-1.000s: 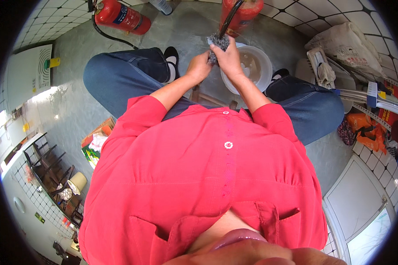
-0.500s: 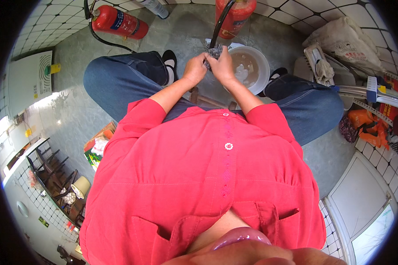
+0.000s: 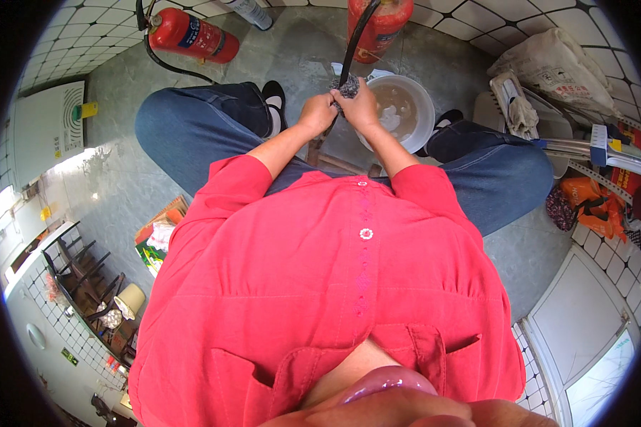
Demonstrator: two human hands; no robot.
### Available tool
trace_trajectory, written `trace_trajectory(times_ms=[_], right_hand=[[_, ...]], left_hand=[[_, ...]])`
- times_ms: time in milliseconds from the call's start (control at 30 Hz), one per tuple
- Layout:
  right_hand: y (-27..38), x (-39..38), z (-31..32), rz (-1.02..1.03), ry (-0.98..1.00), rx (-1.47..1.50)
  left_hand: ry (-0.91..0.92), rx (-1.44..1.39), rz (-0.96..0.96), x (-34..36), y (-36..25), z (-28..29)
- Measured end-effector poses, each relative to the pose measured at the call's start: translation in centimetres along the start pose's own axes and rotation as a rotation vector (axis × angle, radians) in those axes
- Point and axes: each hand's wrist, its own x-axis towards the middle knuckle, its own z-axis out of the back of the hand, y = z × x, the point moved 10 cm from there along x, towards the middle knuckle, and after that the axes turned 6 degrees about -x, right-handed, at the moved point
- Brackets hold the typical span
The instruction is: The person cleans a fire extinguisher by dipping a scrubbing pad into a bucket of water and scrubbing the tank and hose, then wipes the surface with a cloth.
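Both my hands meet at a dark grey, speckled cloth [image 3: 349, 85] wrapped around the black hose [image 3: 351, 48] of a red fire extinguisher [image 3: 386, 28]. My left hand [image 3: 318, 112] is closed on the hose just below the cloth, thumb towards the other hand. With its fingers curled over, my right hand [image 3: 360, 108] presses the cloth against the hose. The hose's lower end runs down past the left hand. To the right of my hands stands a whitish basin [image 3: 429, 117] holding murky water with some foam.
A second red extinguisher [image 3: 192, 37] lies tilted at far left, its hose on the floor. A white sack [image 3: 555, 71] leans by the right wall, above metal rods [image 3: 577, 148] and an orange bag [image 3: 602, 213]. A wooden stool [image 3: 324, 158] shows between my knees.
My hands and the cloth have shifted slightly down along the hose, towards me. More of the hose's lower end now shows below the left hand.
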Motion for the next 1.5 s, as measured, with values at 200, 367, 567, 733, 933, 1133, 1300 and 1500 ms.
trace_trajectory(times_ms=[200,367,567,733,933,1133,1300,1500], right_hand=[[8.2,7.3,9.7,0.187,-0.154,0.619],[4.3,5.1,4.7,0.197,-0.218,0.406],[-5.5,1.7,-3.7,-0.002,0.125,0.014],[-0.6,1.8,-2.7,0.125,0.205,0.503],[-1.6,-0.5,-5.1,-0.088,0.275,0.731],[-4.5,-5.3,-8.1,-0.124,0.518,0.365],[-6.4,-5.9,-10.2,-0.067,0.628,0.266],[-2.1,-2.2,-5.6,-0.018,0.392,0.701]], left_hand=[[0.082,-0.223,0.026,0.4,0.5,-1.1],[0.059,-0.052,0.081,0.3,-0.2,-0.6],[-0.092,0.221,0.297,0.0,2.1,2.1],[-0.257,-0.003,-0.289,0.0,-10.5,7.5],[-0.311,-0.090,-0.106,0.5,-8.9,7.4],[-0.225,-0.317,-0.057,1.1,-7.6,6.1],[-0.175,-0.220,-0.053,1.0,-8.3,6.5],[-0.228,-0.225,-0.060,0.6,-8.5,6.4]])
